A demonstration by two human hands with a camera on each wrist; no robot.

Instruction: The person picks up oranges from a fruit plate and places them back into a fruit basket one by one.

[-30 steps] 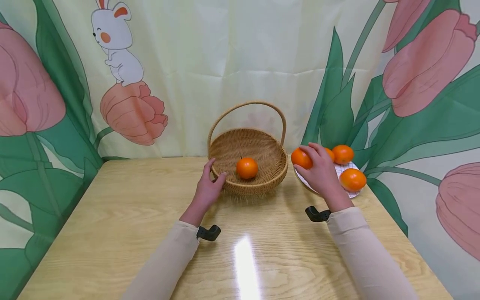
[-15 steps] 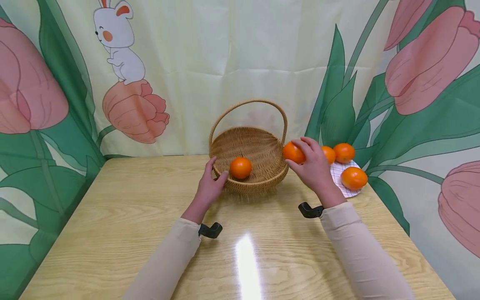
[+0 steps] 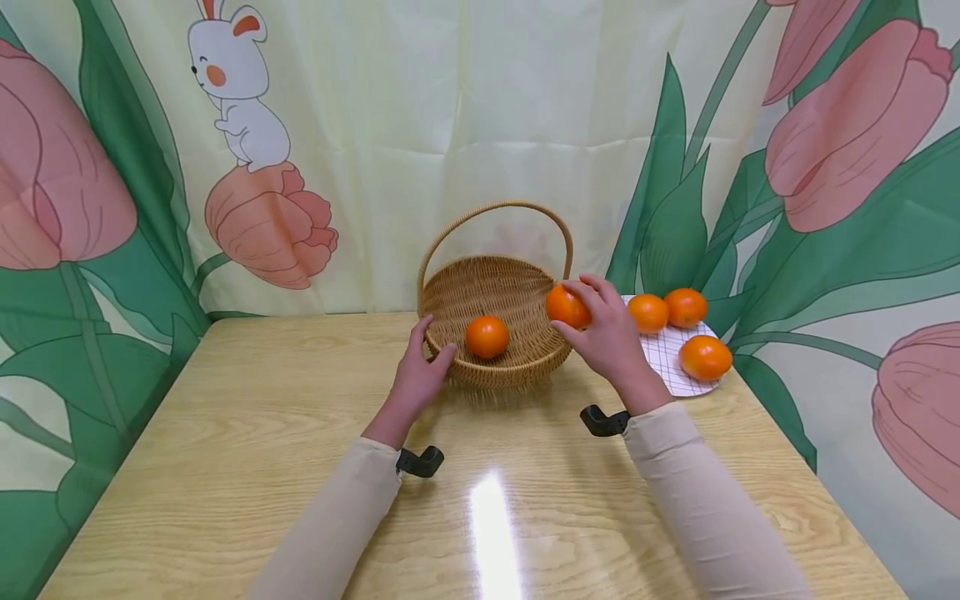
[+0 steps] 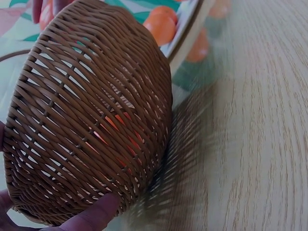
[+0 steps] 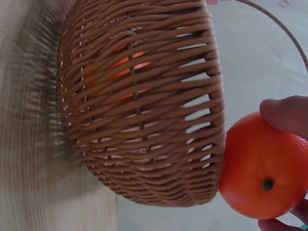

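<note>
A wicker basket [image 3: 498, 377] with a tall arched handle stands on the table, one orange [image 3: 487, 337] lying inside it. My left hand [image 3: 420, 367] holds the basket's left rim, its thumb [image 4: 98, 211] against the outer weave in the left wrist view. Over the basket's right rim, my right hand [image 3: 606, 333] grips a second orange [image 3: 567, 307] between thumb and fingers. The right wrist view shows this held orange [image 5: 264, 168], with a small green stem mark, close beside the rim; whether it touches the rim I cannot tell.
A plate [image 3: 678, 383] with a checked pattern sits at the table's right edge, bearing three oranges [image 3: 705, 358]. Behind the wooden table [image 3: 300, 400] hangs a curtain [image 3: 525, 100] printed with tulips and a rabbit.
My right hand has carried an orange leftward from the plate to above the basket's right rim. The left hand has stayed on the rim. The orange inside the basket has shifted slightly.
</note>
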